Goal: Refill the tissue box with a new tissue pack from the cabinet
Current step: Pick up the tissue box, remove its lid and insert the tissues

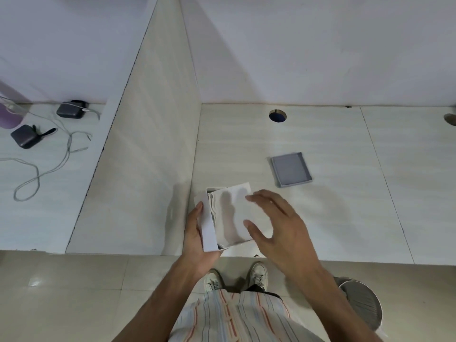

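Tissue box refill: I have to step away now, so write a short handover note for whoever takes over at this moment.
Left hand: grips the left side of the open white tissue box at the front edge of the desk.
Right hand: open, fingers spread, hovering over the tissues, holding nothing.
Tissue stack: sits inside the box, top uncovered.
Grey lid: lies apart on the desk, behind and to the right of the box.
Done: tissues are in the box.
Left: settle the stack if needed, fit the lid back on.
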